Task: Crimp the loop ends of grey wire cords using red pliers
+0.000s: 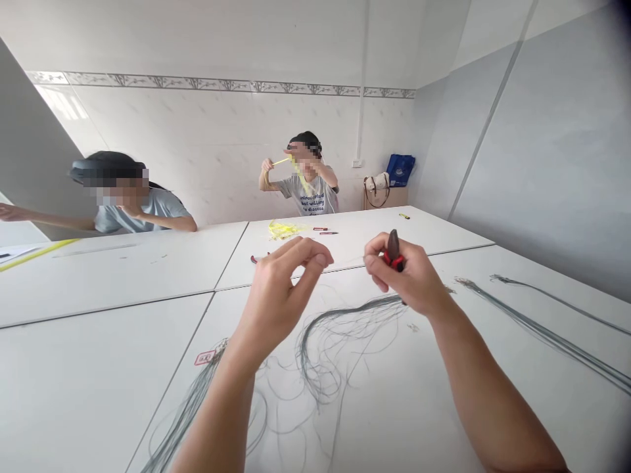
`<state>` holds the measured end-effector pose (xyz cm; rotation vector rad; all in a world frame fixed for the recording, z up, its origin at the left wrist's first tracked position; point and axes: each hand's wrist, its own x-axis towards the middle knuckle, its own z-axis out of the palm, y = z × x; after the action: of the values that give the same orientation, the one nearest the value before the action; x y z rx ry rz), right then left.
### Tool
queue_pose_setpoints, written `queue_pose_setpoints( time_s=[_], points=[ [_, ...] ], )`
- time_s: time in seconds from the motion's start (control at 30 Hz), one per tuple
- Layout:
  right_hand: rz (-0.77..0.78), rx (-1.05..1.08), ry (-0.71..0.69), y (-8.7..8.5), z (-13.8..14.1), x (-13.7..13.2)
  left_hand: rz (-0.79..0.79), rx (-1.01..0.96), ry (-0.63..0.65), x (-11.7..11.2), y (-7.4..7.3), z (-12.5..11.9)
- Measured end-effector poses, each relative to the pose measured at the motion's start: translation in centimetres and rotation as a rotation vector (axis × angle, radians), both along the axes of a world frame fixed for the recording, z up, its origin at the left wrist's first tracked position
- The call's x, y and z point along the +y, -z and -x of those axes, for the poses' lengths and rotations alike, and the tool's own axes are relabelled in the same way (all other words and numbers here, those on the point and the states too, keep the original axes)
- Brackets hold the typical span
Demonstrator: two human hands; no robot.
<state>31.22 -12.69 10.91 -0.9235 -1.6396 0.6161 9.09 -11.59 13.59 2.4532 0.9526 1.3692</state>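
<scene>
My right hand [407, 276] grips small pliers [394, 253] with red handles and a dark metal head pointing up. My left hand [283, 292] is raised above the table, its fingers curled and its thumb close to the forefinger. No object shows in it, though a fine strand could be hidden. Below both hands lies a loose tangle of thin grey-green wire [340, 341]. Another wire bundle [552, 335] stretches across the table at the right, and a third [190, 401] runs under my left forearm.
White tables meet at visible seams. A person [303, 177] at the far side holds a yellow strip, and another person [133, 210] leans in at the left. A yellow tangle [283, 230] and small red items [320, 230] lie on the far table. Bags [387, 180] stand at the back wall.
</scene>
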Motion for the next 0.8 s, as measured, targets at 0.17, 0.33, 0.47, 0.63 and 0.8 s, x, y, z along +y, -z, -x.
queue_pose_setpoints(
  time_s=[0.17, 0.33, 0.47, 0.63, 0.8],
  points=[
    [0.028, -0.245, 0.370, 0.4, -3.6, 2.6, 0.177, 0.030, -0.053, 1.3, -0.1, 1.5],
    [0.127, -0.717, 0.725, 2.4, -7.6, 5.4, 0.225, 0.181, -0.096, 2.6, 0.2, 2.6],
    [0.437, -0.997, 0.876, 4.6, -11.2, 7.3, 0.294, 0.345, -0.116, 3.2, 0.2, 3.6],
    [0.639, -1.050, 0.930, 6.8, -14.0, 8.6, 0.273, 0.373, -0.247, 3.2, -0.1, 5.2],
    [0.778, -1.054, 0.915, 9.0, -16.3, 9.6, 0.238, 0.397, -0.391, 3.2, -0.2, 7.0]
  ],
)
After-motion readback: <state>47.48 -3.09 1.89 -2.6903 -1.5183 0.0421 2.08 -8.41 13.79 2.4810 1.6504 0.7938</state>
